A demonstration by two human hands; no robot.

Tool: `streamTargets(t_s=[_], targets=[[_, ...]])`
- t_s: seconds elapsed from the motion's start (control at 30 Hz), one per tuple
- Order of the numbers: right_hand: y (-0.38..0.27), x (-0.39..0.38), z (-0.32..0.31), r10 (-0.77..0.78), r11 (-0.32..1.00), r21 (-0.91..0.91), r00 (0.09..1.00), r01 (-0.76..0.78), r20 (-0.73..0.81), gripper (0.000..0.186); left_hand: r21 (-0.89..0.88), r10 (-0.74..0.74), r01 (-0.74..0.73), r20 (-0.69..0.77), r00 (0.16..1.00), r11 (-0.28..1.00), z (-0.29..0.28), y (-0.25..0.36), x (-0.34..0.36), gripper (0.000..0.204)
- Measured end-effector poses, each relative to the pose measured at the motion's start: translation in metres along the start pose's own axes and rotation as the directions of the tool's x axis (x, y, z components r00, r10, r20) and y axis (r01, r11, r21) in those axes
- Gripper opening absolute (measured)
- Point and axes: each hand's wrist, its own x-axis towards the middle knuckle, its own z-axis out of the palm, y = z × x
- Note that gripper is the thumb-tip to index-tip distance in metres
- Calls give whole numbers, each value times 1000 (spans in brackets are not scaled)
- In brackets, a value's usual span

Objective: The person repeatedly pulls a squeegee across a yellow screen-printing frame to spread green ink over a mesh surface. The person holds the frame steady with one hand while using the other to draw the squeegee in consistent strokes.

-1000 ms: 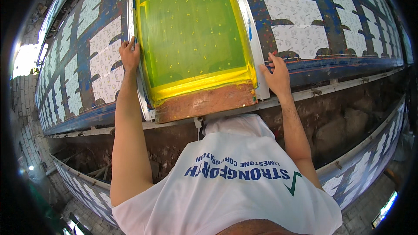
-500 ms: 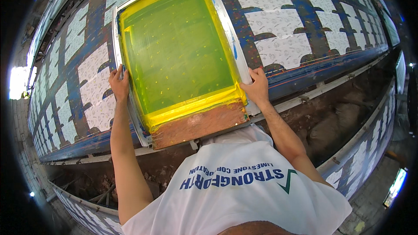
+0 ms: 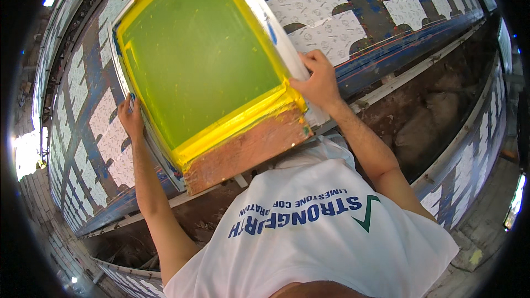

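Note:
A screen printing frame (image 3: 204,60) with green mesh, yellow tape round its edges and a whitish metal rim is in front of me. Along its near end runs a worn reddish-brown board (image 3: 245,146). My left hand (image 3: 131,117) is closed on the left rim, fingers curled over the edge. On the opposite side, my right hand (image 3: 319,81) grips the right rim near the close corner, its thumb toward the taped mesh. The frame looks tilted, with its right side higher. Its underside is hidden.
Beneath and around the frame stretches a long paint-stained blue table (image 3: 381,49) with rows of white printed sheets (image 3: 326,36). A metal rail (image 3: 395,84) follows its near edge. Behind me, across a brown gap, stands another sheet-covered table (image 3: 469,160).
The frame has shifted left and tilted, its right side lifting, with both hands still on the rims. The whole view has also turned slightly.

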Motion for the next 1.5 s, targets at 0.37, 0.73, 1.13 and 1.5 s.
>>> streamTargets(t_s=[0.37, 0.73, 1.13, 1.5], targets=[[215, 73, -174, 57, 989, -141, 995, -45, 79, 56, 110, 84, -70, -131, 988, 991, 165, 240, 0, 39], [303, 74, -235, 118, 986, -133, 982, -98, 150, 65, 144, 40, -20, -140, 989, 989, 216, 344, -13, 41], [323, 62, -230, 190, 980, -88, 964, -176, 187, 70, 123, 13, 0, -106, 994, 992, 235, 347, -20, 40], [213, 12, -225, -215, 965, -64, 906, 254, 365, 68, 81, -56, 61, -64, 996, 995, 236, 351, -20, 41]])
